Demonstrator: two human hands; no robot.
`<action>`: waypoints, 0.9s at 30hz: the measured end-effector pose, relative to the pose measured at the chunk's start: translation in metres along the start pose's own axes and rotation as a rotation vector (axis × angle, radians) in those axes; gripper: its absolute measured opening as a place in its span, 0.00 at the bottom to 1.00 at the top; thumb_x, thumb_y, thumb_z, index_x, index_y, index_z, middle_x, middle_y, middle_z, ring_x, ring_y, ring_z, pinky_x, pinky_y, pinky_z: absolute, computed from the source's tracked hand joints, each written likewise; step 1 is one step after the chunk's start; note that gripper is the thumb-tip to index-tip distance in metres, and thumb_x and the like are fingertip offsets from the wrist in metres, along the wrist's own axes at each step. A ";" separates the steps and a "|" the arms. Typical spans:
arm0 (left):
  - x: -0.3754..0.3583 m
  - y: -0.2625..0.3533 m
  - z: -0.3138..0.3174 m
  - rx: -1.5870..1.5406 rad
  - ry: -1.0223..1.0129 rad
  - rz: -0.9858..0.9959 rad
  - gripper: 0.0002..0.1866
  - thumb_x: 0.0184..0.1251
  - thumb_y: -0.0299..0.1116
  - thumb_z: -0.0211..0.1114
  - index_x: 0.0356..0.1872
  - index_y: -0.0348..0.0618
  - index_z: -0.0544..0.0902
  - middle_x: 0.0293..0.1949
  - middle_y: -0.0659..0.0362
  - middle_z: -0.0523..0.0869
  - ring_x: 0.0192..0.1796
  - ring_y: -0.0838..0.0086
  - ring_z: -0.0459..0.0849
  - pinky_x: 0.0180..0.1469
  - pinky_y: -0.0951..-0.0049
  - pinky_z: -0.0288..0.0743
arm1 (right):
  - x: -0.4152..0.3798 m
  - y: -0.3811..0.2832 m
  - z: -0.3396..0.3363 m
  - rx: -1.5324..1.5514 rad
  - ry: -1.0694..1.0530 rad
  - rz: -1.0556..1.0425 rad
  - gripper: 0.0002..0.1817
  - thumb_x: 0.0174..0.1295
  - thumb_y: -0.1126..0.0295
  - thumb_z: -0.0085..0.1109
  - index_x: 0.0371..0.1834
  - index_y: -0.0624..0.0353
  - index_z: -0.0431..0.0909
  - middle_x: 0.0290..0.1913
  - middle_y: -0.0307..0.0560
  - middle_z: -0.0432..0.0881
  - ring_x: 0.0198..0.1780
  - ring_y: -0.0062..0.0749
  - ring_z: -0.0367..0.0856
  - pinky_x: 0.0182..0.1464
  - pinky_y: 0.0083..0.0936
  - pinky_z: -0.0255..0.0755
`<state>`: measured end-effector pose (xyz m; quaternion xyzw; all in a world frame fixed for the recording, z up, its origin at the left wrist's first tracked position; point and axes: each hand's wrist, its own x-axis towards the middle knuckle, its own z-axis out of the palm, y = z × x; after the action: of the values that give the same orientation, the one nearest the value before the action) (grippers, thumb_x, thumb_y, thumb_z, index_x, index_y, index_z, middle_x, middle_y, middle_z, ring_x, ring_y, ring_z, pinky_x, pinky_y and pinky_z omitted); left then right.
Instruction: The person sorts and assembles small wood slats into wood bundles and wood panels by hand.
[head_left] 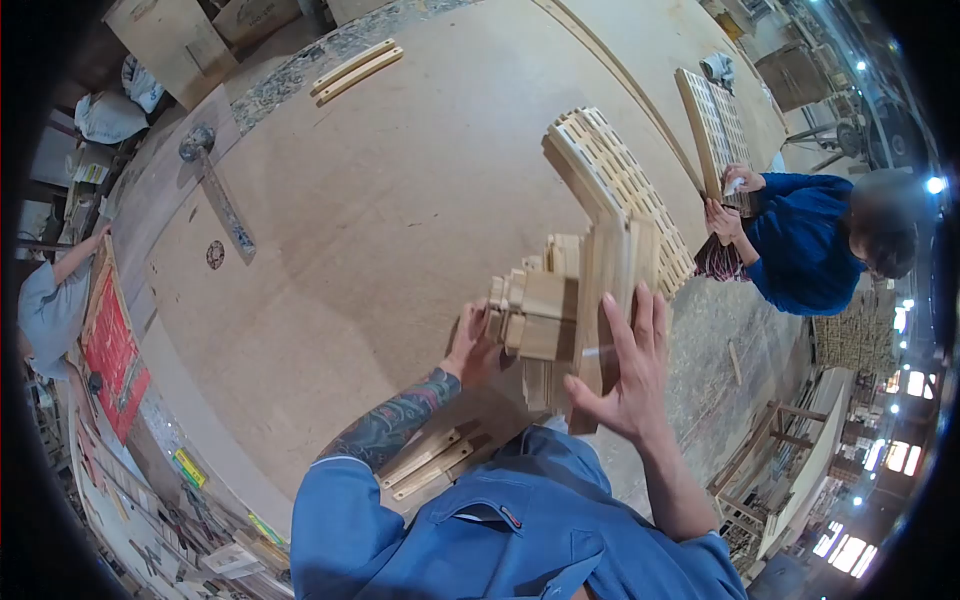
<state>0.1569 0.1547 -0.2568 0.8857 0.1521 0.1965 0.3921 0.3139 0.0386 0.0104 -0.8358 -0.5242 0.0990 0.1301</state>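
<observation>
A stack of short wooden slats (540,335) lies in front of my chest, with longer upright wooden pieces (600,300) along its right side. My left hand (476,348), below a tattooed forearm, is closed at the left end of the stack; its fingertips are partly hidden. My right hand (637,375) rests against the right side of the longer pieces, fingers stretched and thumb apart. Just beyond it, a curved row of many pale slats with dark slots (625,175) stands on the table. Several notched wooden strips (430,462) lie beside my left elbow.
The large worktable (350,200) bears two wooden strips (358,72) at the far side and a hammer-like tool (215,185) at left. A person in blue (815,235) handles another slat row (715,130) at right. Another person (55,305) stands left beside a red panel (110,350).
</observation>
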 end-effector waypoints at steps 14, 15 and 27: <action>0.106 -0.115 -0.153 0.362 -0.077 -0.372 0.42 0.45 0.60 0.74 0.64 0.57 0.76 0.63 0.52 0.75 0.64 0.56 0.71 0.59 0.49 0.66 | 0.243 -0.075 0.044 -0.083 0.033 -0.317 0.49 0.48 0.40 0.63 0.77 0.35 0.61 0.80 0.58 0.54 0.81 0.63 0.48 0.68 0.53 0.72; 0.102 -0.121 -0.148 0.420 0.081 -0.282 0.40 0.45 0.59 0.74 0.63 0.55 0.77 0.61 0.53 0.77 0.62 0.57 0.73 0.58 0.51 0.67 | 0.245 -0.076 0.045 -0.084 0.038 -0.326 0.49 0.48 0.40 0.63 0.77 0.35 0.61 0.80 0.58 0.54 0.81 0.63 0.48 0.68 0.53 0.72; 0.061 0.027 -0.210 0.033 0.724 -0.668 0.13 0.63 0.34 0.69 0.48 0.46 0.85 0.38 0.53 0.86 0.41 0.63 0.87 0.46 0.64 0.80 | 0.236 -0.052 0.041 0.255 0.149 -0.315 0.45 0.60 0.34 0.57 0.77 0.45 0.63 0.76 0.62 0.63 0.78 0.58 0.59 0.70 0.47 0.67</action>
<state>0.1156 0.2962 -0.0936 0.6694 0.5574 0.3529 0.3416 0.3594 0.2780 -0.0188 -0.7252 -0.6205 0.0811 0.2871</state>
